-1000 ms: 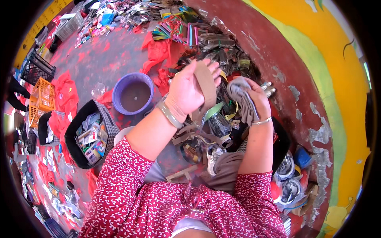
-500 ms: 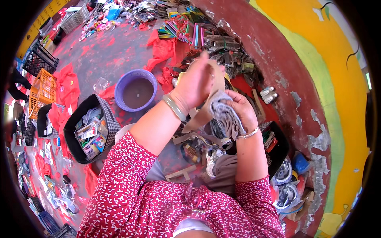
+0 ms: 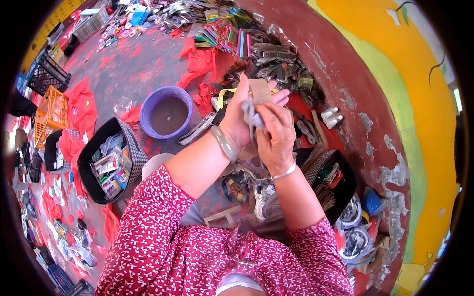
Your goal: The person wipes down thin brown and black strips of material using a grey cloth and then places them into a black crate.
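My left hand point(image 3: 235, 121) is turned palm up, fingers stretched out, with a beige strap point(image 3: 260, 91) lying across them. A band circles that wrist. Over the left palm, my right hand point(image 3: 277, 132) is closed on a bunched grey cloth point(image 3: 252, 115) and presses it toward the palm and strap. Where the strap runs below the hands is mostly hidden. Beneath them, between my knees, lie several items, among them a white shoe-like thing point(image 3: 259, 202) and a small wooden frame piece point(image 3: 224, 215).
A purple basin point(image 3: 143, 117) of murky water stands left of my hands. Nearer is a black checkered bin point(image 3: 137, 163) of packaged goods; another dark bin point(image 3: 345, 183) stands right. Orange crates point(image 3: 52, 111) are far left. Wrapped bundles point(image 3: 276, 56) line the red wall point(image 3: 340, 64).
My right hand has moved left and up with the cloth, now over the left palm. The left hand has turned more palm up. The cloth looks more bunched.
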`<control>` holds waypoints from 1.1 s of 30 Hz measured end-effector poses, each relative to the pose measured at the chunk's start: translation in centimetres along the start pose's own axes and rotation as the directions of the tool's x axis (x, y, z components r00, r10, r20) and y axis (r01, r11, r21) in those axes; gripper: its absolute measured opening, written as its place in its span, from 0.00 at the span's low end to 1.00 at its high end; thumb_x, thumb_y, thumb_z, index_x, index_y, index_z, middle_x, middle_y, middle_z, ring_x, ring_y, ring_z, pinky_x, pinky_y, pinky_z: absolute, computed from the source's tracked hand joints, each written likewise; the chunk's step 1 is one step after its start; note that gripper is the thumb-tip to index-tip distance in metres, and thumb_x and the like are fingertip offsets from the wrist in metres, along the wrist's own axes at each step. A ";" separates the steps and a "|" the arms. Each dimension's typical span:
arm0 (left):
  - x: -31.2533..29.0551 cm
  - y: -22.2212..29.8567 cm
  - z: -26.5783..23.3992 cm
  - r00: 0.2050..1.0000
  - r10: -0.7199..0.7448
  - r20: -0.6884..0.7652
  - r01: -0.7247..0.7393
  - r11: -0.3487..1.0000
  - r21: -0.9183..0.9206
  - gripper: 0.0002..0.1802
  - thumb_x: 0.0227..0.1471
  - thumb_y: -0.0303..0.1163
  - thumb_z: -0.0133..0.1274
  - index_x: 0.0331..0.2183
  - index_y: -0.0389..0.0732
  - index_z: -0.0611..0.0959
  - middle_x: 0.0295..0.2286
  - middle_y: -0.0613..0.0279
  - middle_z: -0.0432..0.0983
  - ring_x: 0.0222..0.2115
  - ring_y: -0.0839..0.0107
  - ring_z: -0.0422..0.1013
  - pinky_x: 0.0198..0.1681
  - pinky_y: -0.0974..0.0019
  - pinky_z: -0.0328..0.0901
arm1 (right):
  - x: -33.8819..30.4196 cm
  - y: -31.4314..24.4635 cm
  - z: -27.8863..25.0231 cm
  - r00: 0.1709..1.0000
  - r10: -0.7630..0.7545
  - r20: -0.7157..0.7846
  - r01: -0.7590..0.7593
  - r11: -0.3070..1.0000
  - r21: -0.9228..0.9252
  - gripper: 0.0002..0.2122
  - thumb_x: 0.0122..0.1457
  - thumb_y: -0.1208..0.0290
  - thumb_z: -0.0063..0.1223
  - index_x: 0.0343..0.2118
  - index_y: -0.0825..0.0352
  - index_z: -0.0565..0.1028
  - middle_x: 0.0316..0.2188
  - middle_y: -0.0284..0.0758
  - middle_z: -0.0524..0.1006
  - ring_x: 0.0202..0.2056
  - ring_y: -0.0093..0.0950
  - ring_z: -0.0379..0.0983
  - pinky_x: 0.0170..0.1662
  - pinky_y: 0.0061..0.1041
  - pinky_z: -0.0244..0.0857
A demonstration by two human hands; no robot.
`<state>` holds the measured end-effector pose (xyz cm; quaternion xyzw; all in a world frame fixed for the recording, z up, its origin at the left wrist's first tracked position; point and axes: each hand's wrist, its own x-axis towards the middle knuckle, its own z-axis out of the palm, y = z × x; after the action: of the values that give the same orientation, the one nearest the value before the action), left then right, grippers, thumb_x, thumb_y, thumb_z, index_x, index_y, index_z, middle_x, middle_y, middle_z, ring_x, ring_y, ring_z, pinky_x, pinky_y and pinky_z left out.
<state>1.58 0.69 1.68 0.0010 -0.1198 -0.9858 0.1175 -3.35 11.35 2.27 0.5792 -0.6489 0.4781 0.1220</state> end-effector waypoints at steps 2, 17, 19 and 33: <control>-0.4 -1.5 0.2 0.997 0.070 -0.043 -0.068 0.997 0.041 0.33 0.57 0.55 0.29 0.52 0.38 0.62 0.50 0.51 0.61 0.53 0.61 0.57 0.57 0.59 0.51 | 1.0 1.7 0.2 0.991 0.073 -0.109 -0.085 0.990 -0.113 0.16 0.43 0.83 0.49 0.38 0.67 0.75 0.37 0.40 0.72 0.39 0.36 0.68 0.44 0.28 0.62; -0.4 -3.8 0.5 0.984 0.086 -0.159 -0.069 0.992 0.106 0.31 0.56 0.57 0.30 0.49 0.44 0.67 0.47 0.62 0.66 0.50 0.66 0.61 0.55 0.62 0.53 | 2.2 3.3 0.5 0.904 0.337 -0.263 -0.377 0.918 -0.119 0.09 0.45 0.79 0.48 0.32 0.69 0.72 0.29 0.42 0.72 0.34 0.42 0.68 0.37 0.35 0.64; 0.0 -3.3 -0.8 0.992 -0.038 -0.117 0.037 0.999 -0.007 0.34 0.56 0.58 0.29 0.50 0.40 0.65 0.49 0.58 0.64 0.51 0.63 0.60 0.56 0.60 0.52 | 1.2 3.5 0.6 0.954 0.235 -0.187 -0.262 0.956 -0.130 0.09 0.45 0.78 0.49 0.31 0.70 0.72 0.29 0.42 0.72 0.34 0.42 0.68 0.36 0.35 0.63; 1.4 -2.2 -1.5 0.953 -0.012 -0.302 0.042 0.995 0.095 0.39 0.55 0.60 0.25 0.52 0.35 0.62 0.50 0.53 0.63 0.52 0.61 0.59 0.56 0.59 0.52 | 0.2 2.3 0.6 0.973 0.214 -0.088 -0.226 0.960 -0.163 0.11 0.43 0.78 0.50 0.33 0.68 0.70 0.29 0.44 0.70 0.33 0.44 0.66 0.36 0.36 0.62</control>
<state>-0.23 2.04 -0.28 0.1588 -0.1497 -0.9684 0.1208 -5.15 10.49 1.03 0.4738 -0.7435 0.4507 0.1398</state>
